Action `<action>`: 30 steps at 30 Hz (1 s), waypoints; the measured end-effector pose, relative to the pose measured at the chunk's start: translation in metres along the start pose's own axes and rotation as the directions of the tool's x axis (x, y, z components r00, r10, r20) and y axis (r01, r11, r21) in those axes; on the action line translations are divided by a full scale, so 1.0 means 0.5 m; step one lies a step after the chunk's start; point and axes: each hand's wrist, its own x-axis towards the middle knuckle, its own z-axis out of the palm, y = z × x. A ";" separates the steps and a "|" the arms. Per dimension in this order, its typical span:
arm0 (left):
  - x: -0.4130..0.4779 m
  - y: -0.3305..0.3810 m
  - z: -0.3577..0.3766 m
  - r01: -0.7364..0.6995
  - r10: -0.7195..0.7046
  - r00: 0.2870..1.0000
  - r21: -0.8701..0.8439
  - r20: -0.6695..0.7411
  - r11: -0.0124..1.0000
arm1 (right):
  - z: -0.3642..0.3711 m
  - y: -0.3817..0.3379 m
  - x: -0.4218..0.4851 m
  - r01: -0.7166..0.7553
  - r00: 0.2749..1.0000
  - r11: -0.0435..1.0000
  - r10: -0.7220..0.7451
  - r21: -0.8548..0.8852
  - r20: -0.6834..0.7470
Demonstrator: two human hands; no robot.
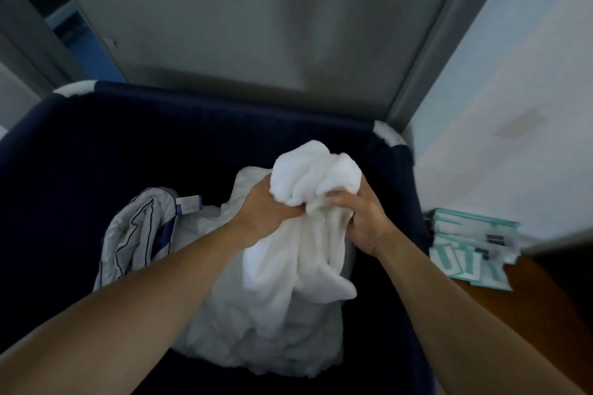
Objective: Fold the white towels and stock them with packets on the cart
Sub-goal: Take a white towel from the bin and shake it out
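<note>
A dark blue bin [64,170] fills the left and middle of the view. One white cloth with blue stripes [134,234] lies crumpled inside it at the left, a small label at its upper edge.

The left hand [266,212] comes next, its fingers curled tight into one bunched white towel [308,176]. The towel rises above both hands as a rounded wad and hangs below them in loose folds. It sits between the two hands, over the bin and touching both palms.

Under the hanging part lies a heap of white linen [244,346] in the bin; how many pieces it holds cannot be told.

The right hand [365,221] clenches the same towel from the other side, fingers dug into the cloth and the thumb side toward the left hand. The two hands are close together, nearly meeting at the fingertips. Both forearms are bare.

Right of the bin, well apart from the hands, teal and white packets [471,247] lie in a loose stack on a brown wooden top [529,298]. There are several, some fanned out at the near edge; blur hides the exact number.
</note>
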 end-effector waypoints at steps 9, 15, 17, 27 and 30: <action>-0.045 0.263 0.081 0.050 -0.093 0.973 -0.201 -0.212 0.978 | -0.052 -0.095 -0.143 0.040 0.998 0.838 -0.065 -0.545 -0.027; -0.119 0.463 0.120 -0.114 0.069 0.979 -0.232 -0.194 0.966 | -0.130 -0.245 -0.224 0.110 0.961 0.804 -0.237 -0.584 -0.145; -0.130 0.525 0.138 -0.183 0.139 0.973 -0.247 -0.185 0.952 | -0.153 -0.303 -0.257 0.141 0.933 0.802 -0.303 -0.580 -0.193; -0.188 0.763 0.250 -0.290 0.332 0.943 -0.428 0.024 0.856 | -0.239 -0.516 -0.455 0.111 0.752 0.767 -0.480 -0.632 -0.451; -0.211 0.800 0.290 -0.266 0.338 0.939 -0.481 0.068 0.836 | -0.260 -0.547 -0.515 0.116 0.723 0.769 -0.499 -0.629 -0.477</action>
